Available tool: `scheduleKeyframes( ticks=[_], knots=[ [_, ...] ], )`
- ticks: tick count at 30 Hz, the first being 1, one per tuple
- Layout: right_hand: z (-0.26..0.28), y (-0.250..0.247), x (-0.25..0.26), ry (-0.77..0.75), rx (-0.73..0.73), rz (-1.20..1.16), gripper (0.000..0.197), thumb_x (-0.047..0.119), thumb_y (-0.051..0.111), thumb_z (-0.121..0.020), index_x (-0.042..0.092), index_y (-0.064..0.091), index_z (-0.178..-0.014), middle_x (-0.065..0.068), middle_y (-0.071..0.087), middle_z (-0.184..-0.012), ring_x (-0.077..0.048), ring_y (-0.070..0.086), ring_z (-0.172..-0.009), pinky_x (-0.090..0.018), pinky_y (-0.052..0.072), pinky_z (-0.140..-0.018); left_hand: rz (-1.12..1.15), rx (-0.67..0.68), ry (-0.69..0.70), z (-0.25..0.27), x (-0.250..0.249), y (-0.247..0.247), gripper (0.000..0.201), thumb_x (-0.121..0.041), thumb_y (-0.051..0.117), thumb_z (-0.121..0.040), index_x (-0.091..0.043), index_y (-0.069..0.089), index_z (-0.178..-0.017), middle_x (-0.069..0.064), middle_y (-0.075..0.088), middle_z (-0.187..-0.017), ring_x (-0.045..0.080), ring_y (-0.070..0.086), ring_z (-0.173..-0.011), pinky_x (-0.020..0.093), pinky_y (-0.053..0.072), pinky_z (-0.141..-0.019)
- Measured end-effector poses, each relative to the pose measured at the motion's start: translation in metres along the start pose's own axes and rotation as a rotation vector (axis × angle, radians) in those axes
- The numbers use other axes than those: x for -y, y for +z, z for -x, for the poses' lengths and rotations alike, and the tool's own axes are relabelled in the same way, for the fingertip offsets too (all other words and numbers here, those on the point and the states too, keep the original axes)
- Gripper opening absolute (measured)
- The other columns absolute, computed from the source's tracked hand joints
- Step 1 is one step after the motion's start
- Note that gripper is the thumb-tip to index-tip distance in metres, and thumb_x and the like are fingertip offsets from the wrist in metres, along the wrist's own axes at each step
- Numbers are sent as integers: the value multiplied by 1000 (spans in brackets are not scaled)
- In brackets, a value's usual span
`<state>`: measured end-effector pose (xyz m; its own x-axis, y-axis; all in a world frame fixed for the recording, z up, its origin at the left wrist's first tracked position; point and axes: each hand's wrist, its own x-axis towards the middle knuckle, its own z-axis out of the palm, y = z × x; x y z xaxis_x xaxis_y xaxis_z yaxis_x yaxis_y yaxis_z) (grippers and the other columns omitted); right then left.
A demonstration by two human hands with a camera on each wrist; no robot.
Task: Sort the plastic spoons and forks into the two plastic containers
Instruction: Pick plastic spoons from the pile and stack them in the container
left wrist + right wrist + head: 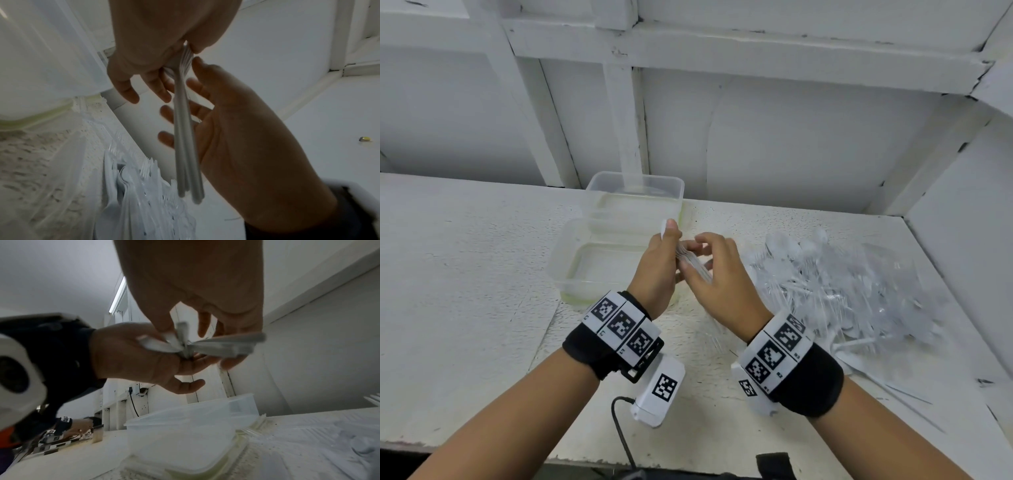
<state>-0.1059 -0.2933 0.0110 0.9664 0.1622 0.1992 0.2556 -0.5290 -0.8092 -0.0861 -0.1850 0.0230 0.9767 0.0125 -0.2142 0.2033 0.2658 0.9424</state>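
Both hands hold one bundle of utensils (186, 129): left hand (659, 270) pinches its heads, right hand (717, 274) cups the handles; next, judged, release it into the near container (571, 270) beside the grip.

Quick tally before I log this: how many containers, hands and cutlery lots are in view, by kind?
Clear plastic containers: 2, near and far
Hands: 2, left hand and right hand
Cutlery lots: 2, held bundle and bagged pile
Total: 6
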Motion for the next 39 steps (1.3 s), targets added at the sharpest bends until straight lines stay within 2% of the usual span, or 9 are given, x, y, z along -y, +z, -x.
scheduleKeyframes(
  ticks=[4, 10, 14, 18, 21, 24, 29, 34, 39],
  knots=[
    [-1, 5, 0, 1, 110, 206, 42, 37, 49, -95, 23, 40, -133, 0, 61, -115, -18, 59, -99, -38, 50, -83, -27, -69, 23, -7, -1, -4, 48, -48, 31, -97, -7, 40, -122, 6, 66, -102, 20, 64, -98, 33, 49, -80],
    [-12, 7, 2, -61, 128, 341, 38, 26, 39, -100, 14, 41, -136, -10, 62, -108, -26, 58, -98, -36, 46, -81, -129, -21, 28, -13, -7, -19, 39, -44, 29, -99, -10, 42, -113, 8, 64, -103, 16, 63, -89, 29, 48, -72],
    [-26, 7, 0, -38, 173, 396, 35, 25, 36, -101, 9, 45, -131, -11, 61, -105, -26, 56, -94, -32, 39, -72, -493, 34, 51, -20, -20, -51, 47, -44, 26, -99, -11, 55, -115, 4, 63, -113, 19, 59, -104, 34, 47, -86],
    [-44, 10, -5, 64, 156, 406, 28, 22, 36, -101, 7, 51, -119, -6, 57, -89, -20, 47, -75, -28, 29, -62, -854, -154, 182, -36, -42, -95, 38, -33, 37, -99, -9, 59, -117, 7, 62, -114, 25, 55, -110, 36, 42, -91],
    [-57, 18, -7, 171, 166, 352, 29, 21, 36, -101, 4, 51, -119, -13, 62, -98, -21, 49, -77, -28, 34, -65, -1042, -274, 174, -51, -50, -129, 35, -24, 40, -99, 0, 63, -108, 17, 62, -116, 30, 54, -108, 32, 37, -88],
    [-64, 29, -8, 223, 190, 340, 29, 21, 36, -101, 2, 51, -118, -15, 62, -103, -21, 48, -80, -28, 35, -67, -1057, -274, 49, -63, -44, -154, 21, -20, 36, -99, -10, 53, -91, 15, 54, -90, 23, 46, -91, 31, 34, -75],
    [-67, 43, -9, 266, 212, 289, 27, 20, 37, -100, 2, 52, -113, -11, 58, -90, -21, 49, -75, -29, 36, -63, -949, -372, -6, -72, -32, -165, 44, -27, 37, -99, -3, 43, -136, 18, 38, -140, 30, 41, -126, 40, 32, -104],
    [-66, 47, -13, 274, 209, 297, 26, 21, 38, -100, 3, 52, -110, -8, 54, -84, -22, 49, -73, -28, 34, -56, -836, -384, -63, -77, -27, -169, 46, -32, 34, -99, -8, 37, -139, 16, 43, -139, 32, 45, -123, 49, 38, -102],
    [-68, 45, -20, 325, 190, 239, 26, 21, 37, -100, 3, 50, -112, -7, 54, -85, -14, 45, -65, -20, 29, -50, -793, -313, -126, -77, -22, -174, 45, -28, 26, -101, -10, 36, -141, 12, 44, -142, 29, 39, -130, 46, 31, -109]
  ],
)
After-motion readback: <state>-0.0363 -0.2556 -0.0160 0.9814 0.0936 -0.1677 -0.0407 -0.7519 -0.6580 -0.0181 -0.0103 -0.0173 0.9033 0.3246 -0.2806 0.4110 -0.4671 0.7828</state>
